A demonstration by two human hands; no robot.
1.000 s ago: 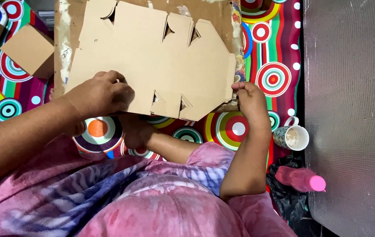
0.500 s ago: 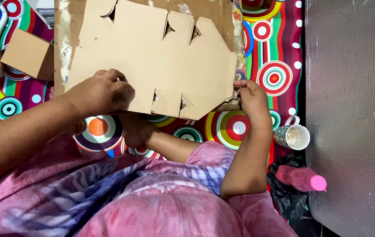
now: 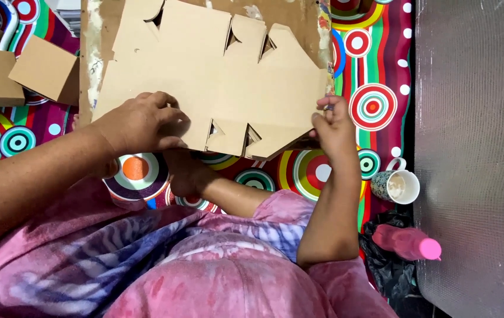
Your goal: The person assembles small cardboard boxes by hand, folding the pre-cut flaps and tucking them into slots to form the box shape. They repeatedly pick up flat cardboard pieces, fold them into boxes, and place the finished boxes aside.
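A: Step in hand?

B: Probably folding. Flat die-cut cardboard blank (image 3: 216,88) lies on a brown board (image 3: 96,53) over the striped, ringed mat (image 3: 376,106). Left hand (image 3: 140,123) curled, pressing the blank's near-left edge; right hand (image 3: 334,126) pinches its right corner.

A: Next move?

B: Likely needs creasing along the notched near edge. Mug (image 3: 396,185) and pink bottle (image 3: 408,242) stand at the mat's right edge.

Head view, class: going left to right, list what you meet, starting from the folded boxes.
Folded cardboard boxes → left hand → flat die-cut cardboard sheet → right hand → patterned mug → pink bottle → grey mat.
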